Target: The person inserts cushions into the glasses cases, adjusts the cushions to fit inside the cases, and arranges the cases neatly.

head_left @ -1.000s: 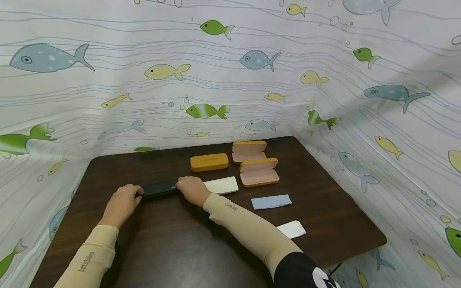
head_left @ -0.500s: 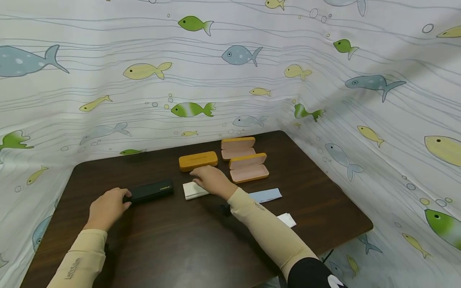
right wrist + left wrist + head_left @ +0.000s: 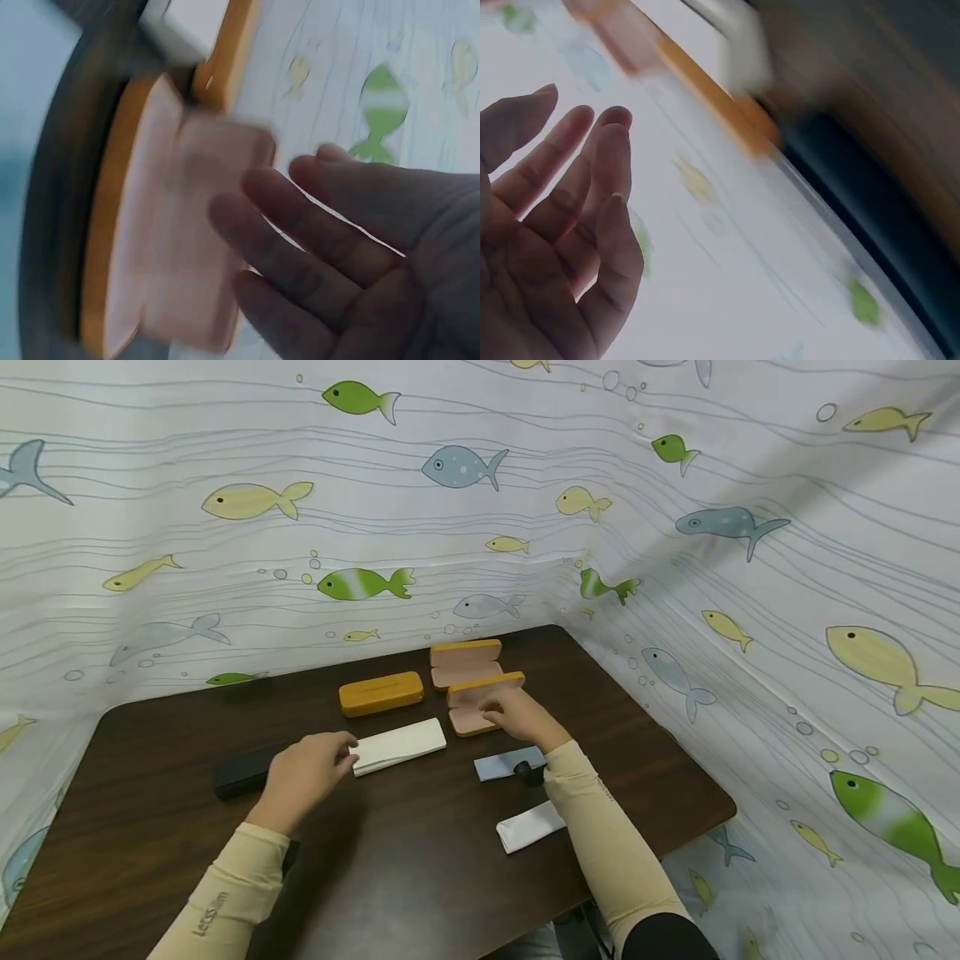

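Note:
My left hand hovers near the left end of a white flat oblong piece that looks folded. Its fingers are loosely bent and hold nothing in the left wrist view. Behind that hand lies a closed black glasses case, partly covered by it. Over the nearer open yellow glasses case is my right hand, fingers relaxed. The case's pink lining shows beside those fingertips in the right wrist view; whether they touch it I cannot tell.
A closed yellow glasses case and another open yellow case stand at the back of the dark table. A folded blue cloth and a folded white cloth lie nearer, by the right forearm. Fish-print sheeting surrounds the table.
The left hand has let go of the black case and moved right. The right hand left that case, passed over the white piece and reached the open yellow case. The head view swung right.

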`<action>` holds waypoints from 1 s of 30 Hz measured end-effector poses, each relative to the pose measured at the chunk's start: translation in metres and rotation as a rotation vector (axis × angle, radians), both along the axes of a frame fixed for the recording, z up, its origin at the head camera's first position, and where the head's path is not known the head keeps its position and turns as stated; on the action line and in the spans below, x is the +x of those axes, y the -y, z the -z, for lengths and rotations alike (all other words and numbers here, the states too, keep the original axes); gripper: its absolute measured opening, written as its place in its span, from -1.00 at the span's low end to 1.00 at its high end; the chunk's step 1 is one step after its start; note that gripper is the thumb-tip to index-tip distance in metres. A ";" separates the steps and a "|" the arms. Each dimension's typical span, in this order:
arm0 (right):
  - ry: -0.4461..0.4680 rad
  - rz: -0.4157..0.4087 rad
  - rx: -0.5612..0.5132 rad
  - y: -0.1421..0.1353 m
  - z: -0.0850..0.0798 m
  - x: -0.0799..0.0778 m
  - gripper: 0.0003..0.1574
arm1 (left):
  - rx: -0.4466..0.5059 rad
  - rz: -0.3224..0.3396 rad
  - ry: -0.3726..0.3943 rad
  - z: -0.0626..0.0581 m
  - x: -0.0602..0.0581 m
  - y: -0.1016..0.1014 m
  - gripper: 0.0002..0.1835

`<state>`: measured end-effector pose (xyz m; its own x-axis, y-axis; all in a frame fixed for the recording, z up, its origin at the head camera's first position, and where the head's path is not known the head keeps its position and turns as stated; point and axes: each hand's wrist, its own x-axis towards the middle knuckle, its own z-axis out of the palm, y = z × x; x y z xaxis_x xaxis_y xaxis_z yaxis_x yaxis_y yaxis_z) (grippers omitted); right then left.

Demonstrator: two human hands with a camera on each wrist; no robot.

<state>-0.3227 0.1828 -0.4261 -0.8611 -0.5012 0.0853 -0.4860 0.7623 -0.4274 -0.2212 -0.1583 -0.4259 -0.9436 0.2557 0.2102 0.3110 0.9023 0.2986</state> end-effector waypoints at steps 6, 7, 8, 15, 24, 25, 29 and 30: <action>0.140 0.070 0.097 -0.043 0.015 -0.006 -0.77 | -0.024 0.115 -0.043 0.008 -0.017 -0.077 -0.85; 0.156 0.076 0.112 -0.048 0.017 -0.006 -0.79 | -0.029 0.128 -0.043 0.011 -0.020 -0.088 -0.86; 0.173 0.081 0.122 -0.053 0.019 -0.006 -0.81 | -0.029 0.139 -0.038 0.014 -0.024 -0.098 -0.87; 0.211 0.122 0.175 -0.075 0.032 -0.001 -0.87 | -0.023 0.159 0.023 0.034 -0.042 -0.149 -0.96; 0.200 0.123 0.181 -0.087 0.045 -0.002 -0.80 | -0.068 0.124 0.099 0.048 -0.060 -0.185 -0.79; 0.199 0.124 0.182 -0.088 0.046 -0.002 -0.79 | -0.075 0.119 0.108 0.049 -0.061 -0.187 -0.78; 0.187 0.147 0.191 -0.092 0.050 -0.003 -0.80 | -0.088 0.118 0.124 0.055 -0.067 -0.198 -0.78; 0.187 0.155 0.192 -0.094 0.051 -0.003 -0.82 | -0.092 0.118 0.122 0.056 -0.068 -0.200 -0.80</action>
<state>-0.3255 0.2764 -0.4773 -0.9206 -0.3540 -0.1650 -0.2839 0.8966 -0.3397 -0.2894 0.0416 -0.4821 -0.9229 0.3793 0.0667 0.3831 0.8868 0.2585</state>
